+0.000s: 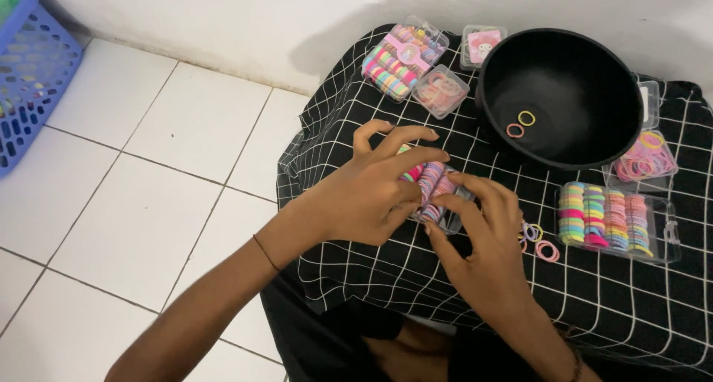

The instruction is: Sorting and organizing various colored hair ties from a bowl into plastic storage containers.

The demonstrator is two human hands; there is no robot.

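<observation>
Early stage by my read. Both hands are on the small clear box of hair ties (433,192) sitting on the black grid-pattern cloth (386,278). Left hand (371,192) covers the box's near-left side, index and middle fingers stretched over the top, thumb tucked under. Right hand (483,241) pinches at the box's right end, fingertips curled onto the pink and purple ties. Neither hand is clenched; both are half-closed in a fingertip grip. I can't tell whether a single tie is already pinched free, since the fingers hide the contact.

Done so far, as I judge it: only two loose ties, one yellow (526,117) and one orange-pink (515,130), lie in the black bowl (490,77), up and right of the grip. A few more loose rings (541,241) lie on the cloth just right of the right hand.

Left: most of it. The box under my hands looks full. Another full clear box of coloured ties (613,220) sits further right, a box of pink rings (645,161) beyond it, and three more boxes (416,62) above the grip, left of the bowl.

Blue basket (33,77) is far left on the tiled floor, not involved.
</observation>
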